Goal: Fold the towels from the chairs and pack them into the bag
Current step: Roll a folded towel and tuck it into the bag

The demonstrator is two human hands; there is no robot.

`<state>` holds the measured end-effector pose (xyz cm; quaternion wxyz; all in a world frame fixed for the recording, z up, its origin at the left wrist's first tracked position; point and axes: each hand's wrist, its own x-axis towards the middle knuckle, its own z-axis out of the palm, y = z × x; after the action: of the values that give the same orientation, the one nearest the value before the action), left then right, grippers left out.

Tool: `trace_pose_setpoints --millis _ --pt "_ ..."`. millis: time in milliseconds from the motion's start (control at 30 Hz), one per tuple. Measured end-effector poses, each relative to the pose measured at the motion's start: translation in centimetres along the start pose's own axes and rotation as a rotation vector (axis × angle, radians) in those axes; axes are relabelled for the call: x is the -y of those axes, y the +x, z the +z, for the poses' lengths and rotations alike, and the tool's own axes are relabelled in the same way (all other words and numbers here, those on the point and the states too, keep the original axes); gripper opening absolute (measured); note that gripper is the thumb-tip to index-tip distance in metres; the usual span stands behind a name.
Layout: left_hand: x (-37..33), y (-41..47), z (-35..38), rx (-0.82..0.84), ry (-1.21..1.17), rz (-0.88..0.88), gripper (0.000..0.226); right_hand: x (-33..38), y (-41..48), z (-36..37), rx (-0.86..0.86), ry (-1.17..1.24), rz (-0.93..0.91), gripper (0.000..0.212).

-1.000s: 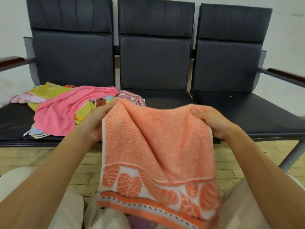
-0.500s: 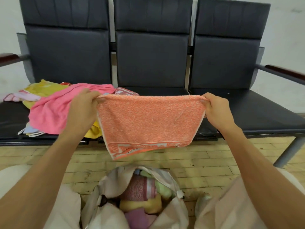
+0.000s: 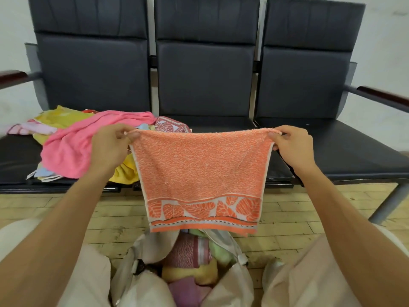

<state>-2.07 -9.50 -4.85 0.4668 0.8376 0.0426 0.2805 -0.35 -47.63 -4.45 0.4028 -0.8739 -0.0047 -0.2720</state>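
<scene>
Orange terry towel with a white leaf border [image 3: 199, 169] hangs flat in the middle, before three black padded chairs [image 3: 205, 74] standing in a row at 12 o'clock. At 9 o'clock a loose pile of pink and yellow towels [image 3: 73, 147] lies on the left seat. At 6 o'clock the open pale fabric bag [image 3: 141, 282] holds folded towels [image 3: 190, 251]. The left hand [image 3: 108, 147] pinches the orange towel's 10 o'clock corner and the right hand [image 3: 292, 147] its 2 o'clock corner, fingers clamped on the cloth.

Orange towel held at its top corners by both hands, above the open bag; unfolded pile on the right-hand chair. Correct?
No. The head view shows the pile on the left-hand chair, not the right. The rest holds.
</scene>
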Motion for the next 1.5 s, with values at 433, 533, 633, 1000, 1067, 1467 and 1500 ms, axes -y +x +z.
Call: trace_pose_setpoints --millis 433,533,633,1000,1067,1467,1500 --pt "-0.3 -0.3 0.4 -0.133 0.124 0.066 0.022 -0.6 0.1 -0.1 -0.041 -0.057 0.079 0.015" --pt "-0.7 -0.6 0.5 -0.153 0.141 0.069 0.021 -0.6 0.3 0.3 -0.114 -0.169 0.065 0.006" --pt "-0.7 -0.7 0.4 -0.167 0.141 0.101 0.018 -0.4 0.4 0.5 -0.128 -0.211 0.052 0.008" --pt "-0.9 3.2 3.5 0.212 -0.152 -0.198 0.02 0.3 5.2 2.2 0.2 -0.1 0.071 0.028" --pt "-0.5 4.8 4.4 0.239 -0.178 -0.254 0.021 0.2 6.9 3.1 0.24 -0.117 0.124 0.027" --pt "3.2 3.4 7.7 0.794 0.205 -0.043 0.016 -1.1 6.6 7.1 0.314 -0.199 -0.007 0.022" --pt "4.1 2.4 7.8 0.853 0.303 -0.015 0.017 -1.7 5.7 7.1 0.382 -0.278 -0.022 0.021"
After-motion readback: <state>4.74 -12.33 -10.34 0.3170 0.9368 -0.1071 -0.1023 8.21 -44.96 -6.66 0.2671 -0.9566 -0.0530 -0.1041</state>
